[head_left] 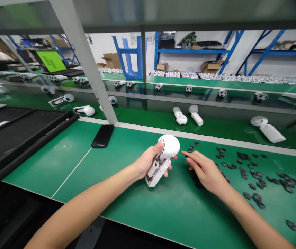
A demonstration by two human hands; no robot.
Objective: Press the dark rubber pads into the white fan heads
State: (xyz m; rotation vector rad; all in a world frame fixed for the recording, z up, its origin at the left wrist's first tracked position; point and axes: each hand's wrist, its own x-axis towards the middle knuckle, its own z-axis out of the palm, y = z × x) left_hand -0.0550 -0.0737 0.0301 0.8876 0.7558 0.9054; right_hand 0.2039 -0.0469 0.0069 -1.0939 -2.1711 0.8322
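Note:
My left hand point(149, 159) is wrapped round a white handheld fan point(170, 147), its round head up and its handle tilted toward me. The handle's side is uncovered, with parts showing inside. Just right of the fan head, my right hand point(204, 169) pinches a small black plastic piece point(185, 153), mostly hidden by the fingertips. The piece and the fan are apart. Loose black plastic pieces point(258, 174) of the same sort lie scattered on the green tabletop point(127, 193) beyond and right of my right hand.
A black phone point(102, 136) lies at the table's back edge, near a grey post point(85, 58). Black trays point(25, 135) stand on the left. Behind the edge, a green conveyor belt point(142, 119) carries several white fans point(268, 128). Farther back are a blue stool point(131, 57) and shelves.

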